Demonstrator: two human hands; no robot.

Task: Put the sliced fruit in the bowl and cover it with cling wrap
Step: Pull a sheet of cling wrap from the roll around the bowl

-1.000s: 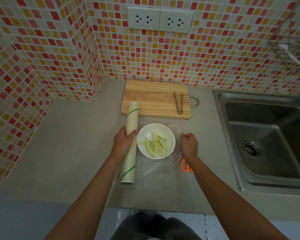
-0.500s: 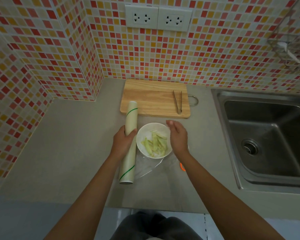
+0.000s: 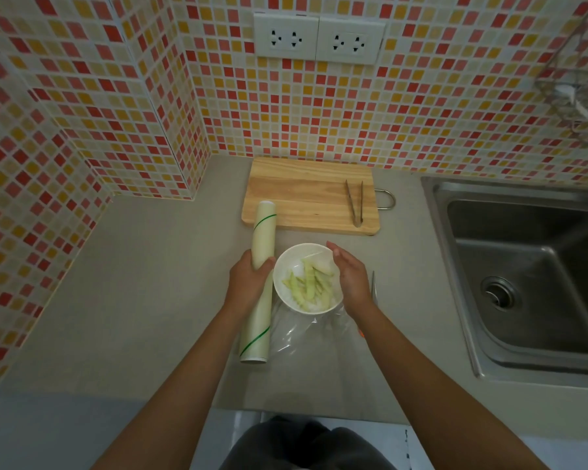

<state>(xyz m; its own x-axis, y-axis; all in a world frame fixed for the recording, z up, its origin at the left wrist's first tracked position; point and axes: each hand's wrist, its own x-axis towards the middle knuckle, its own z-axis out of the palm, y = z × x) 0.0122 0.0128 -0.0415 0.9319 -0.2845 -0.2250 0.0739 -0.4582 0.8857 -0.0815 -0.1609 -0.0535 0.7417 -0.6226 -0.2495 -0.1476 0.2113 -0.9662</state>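
Observation:
A white bowl (image 3: pixel 287 266) holds pale green fruit slices (image 3: pixel 308 283) on the grey counter. Clear cling wrap (image 3: pixel 296 337) lies over the bowl and trails loose toward the front. The cling wrap roll (image 3: pixel 262 232), white with green stripes, lies lengthwise just left of the bowl. My left hand (image 3: pixel 248 279) grips the roll at its middle. My right hand (image 3: pixel 352 276) lies with straight fingers against the bowl's right rim, pressing the film there.
A wooden cutting board (image 3: pixel 302 195) with metal tongs (image 3: pixel 354 206) lies behind the bowl. Scissors (image 3: pixel 373 288) with an orange handle show beside my right wrist. A steel sink (image 3: pixel 523 273) is set in the counter at right. Tiled walls close the back and left.
My right hand moved from the counter right of the bowl onto the bowl's right rim, carrying the film edge over the bowl. My left hand stayed on the roll.

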